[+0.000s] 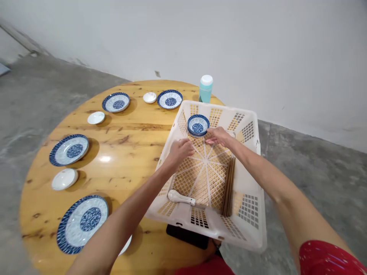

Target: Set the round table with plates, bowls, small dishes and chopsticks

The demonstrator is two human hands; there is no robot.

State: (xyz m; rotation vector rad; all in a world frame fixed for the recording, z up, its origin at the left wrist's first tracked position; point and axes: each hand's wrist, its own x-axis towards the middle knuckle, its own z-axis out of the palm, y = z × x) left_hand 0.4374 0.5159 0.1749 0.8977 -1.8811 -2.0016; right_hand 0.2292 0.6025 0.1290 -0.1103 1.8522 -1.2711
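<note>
In the head view, a small stack of blue-rimmed bowls (198,125) sits at the far end of a white plastic basket (249,191). My right hand (219,136) is beside the stack, fingers apart, with fingertips at the bowls' right edge; whether they touch is hard to tell. My left hand (181,151) hovers inside the basket's left part, below the stack, its fingers loosely bent and holding nothing visible. White spoons (181,197) lie in the near left corner of the basket. A bundle of brown chopsticks (228,187) lies along its right side.
Around the wooden table (129,152) stand several blue-rimmed plates (116,102) and small white bowls (96,117). Behind the basket is a turquoise bottle (205,89) with a white lid. A black flat object (187,236) lies under the basket's near edge. The basket overhangs the table's right side.
</note>
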